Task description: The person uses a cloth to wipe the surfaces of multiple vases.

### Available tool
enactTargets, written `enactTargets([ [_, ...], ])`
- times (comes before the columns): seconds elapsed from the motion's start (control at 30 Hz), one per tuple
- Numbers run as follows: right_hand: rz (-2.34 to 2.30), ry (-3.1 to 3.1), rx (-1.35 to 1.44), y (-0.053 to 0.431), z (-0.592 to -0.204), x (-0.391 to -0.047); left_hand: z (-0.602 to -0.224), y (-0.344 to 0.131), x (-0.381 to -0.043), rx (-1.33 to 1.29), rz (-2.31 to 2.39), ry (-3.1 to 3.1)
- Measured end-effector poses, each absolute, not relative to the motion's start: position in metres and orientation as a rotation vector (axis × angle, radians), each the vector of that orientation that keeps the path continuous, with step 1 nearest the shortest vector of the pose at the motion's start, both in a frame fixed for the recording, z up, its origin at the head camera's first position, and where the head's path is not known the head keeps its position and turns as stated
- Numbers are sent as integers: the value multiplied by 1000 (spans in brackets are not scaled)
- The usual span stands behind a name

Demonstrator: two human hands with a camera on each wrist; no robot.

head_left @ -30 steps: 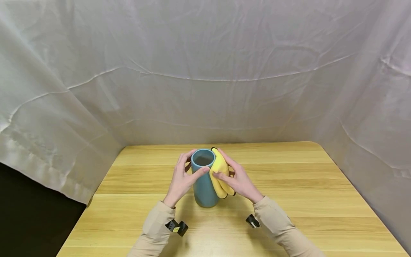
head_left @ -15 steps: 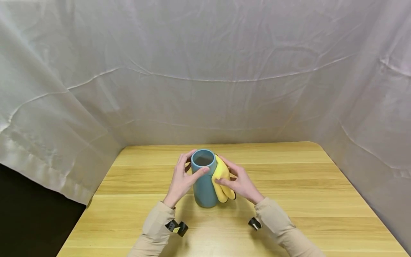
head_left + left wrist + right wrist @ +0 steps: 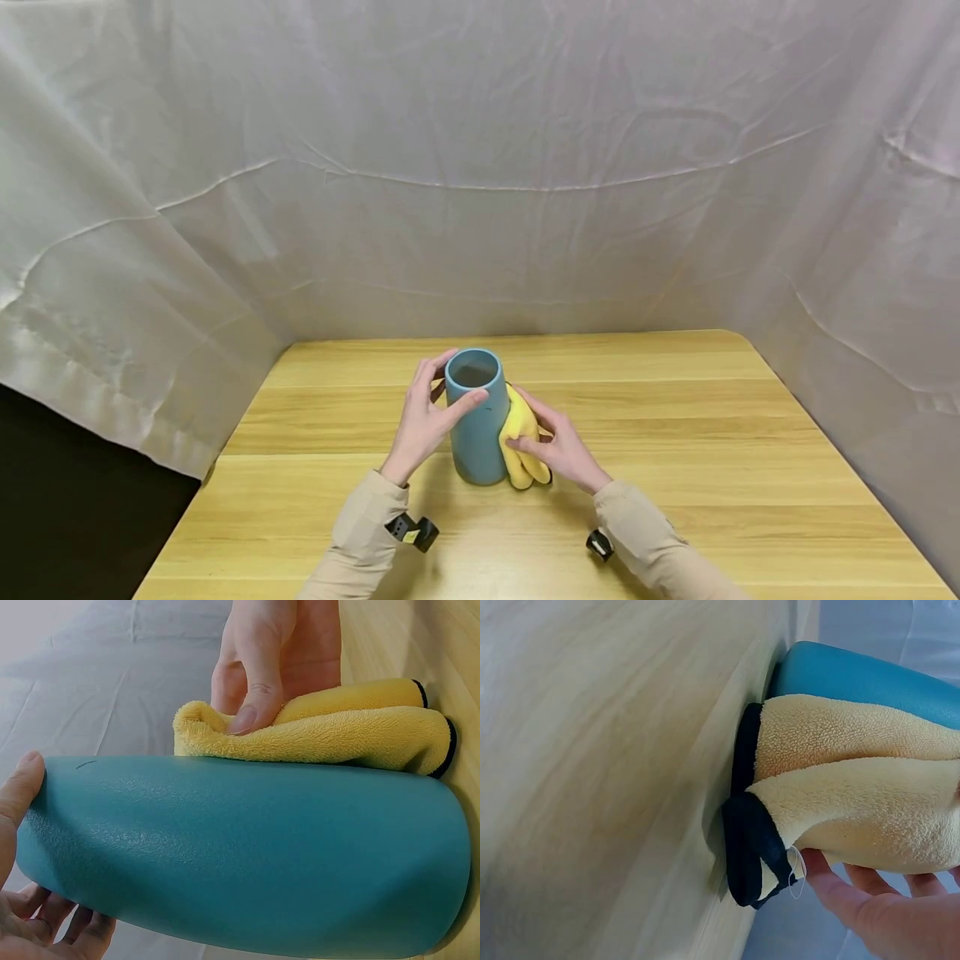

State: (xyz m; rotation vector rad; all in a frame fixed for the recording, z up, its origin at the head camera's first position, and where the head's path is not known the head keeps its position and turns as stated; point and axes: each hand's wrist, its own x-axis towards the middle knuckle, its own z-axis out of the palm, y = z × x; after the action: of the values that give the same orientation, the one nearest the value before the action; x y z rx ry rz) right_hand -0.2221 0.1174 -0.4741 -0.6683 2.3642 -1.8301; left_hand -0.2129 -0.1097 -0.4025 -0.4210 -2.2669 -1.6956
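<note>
A teal vase (image 3: pixel 478 446) with an open top stands upright on the wooden table. My left hand (image 3: pixel 422 423) grips it near the rim, thumb on the front and fingers round the far left side. Against the vase's right side lies a folded yellow microfiber cloth (image 3: pixel 519 423) with black edging, pinched in my right hand (image 3: pixel 561 448). In the left wrist view, the right thumb (image 3: pixel 246 718) presses into the cloth (image 3: pixel 345 735), and a short dark mark shows on the vase (image 3: pixel 225 840) near its rim. The cloth's black-edged lower end hangs close to the table in the right wrist view.
The wood-grain table (image 3: pixel 712 433) spreads out on both sides. Pale grey fabric (image 3: pixel 525 242) hangs behind and at both sides. A dark area (image 3: pixel 75 500) lies beyond the table's left edge. Small black devices (image 3: pixel 414 532) are worn at both wrists.
My right hand has slid the cloth down the vase's right side, from beside the rim to lower on the body. The left hand and the vase have stayed in place.
</note>
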Motion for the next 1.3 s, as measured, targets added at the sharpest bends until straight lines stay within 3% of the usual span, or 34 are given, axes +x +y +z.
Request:
enactTargets([
  [0.5,-1842,2357,-610,117,-468,-220,-402,-109,-213,-437,-1698,-2255],
  [1.0,-1898,2463,-786,109,-404,-220,-402,-106,-211,-439,-1710,-2261],
  [1.3,-1880,2471,-790,110,-397,-220,-402,-104,-212,-447,-1699,-2260],
])
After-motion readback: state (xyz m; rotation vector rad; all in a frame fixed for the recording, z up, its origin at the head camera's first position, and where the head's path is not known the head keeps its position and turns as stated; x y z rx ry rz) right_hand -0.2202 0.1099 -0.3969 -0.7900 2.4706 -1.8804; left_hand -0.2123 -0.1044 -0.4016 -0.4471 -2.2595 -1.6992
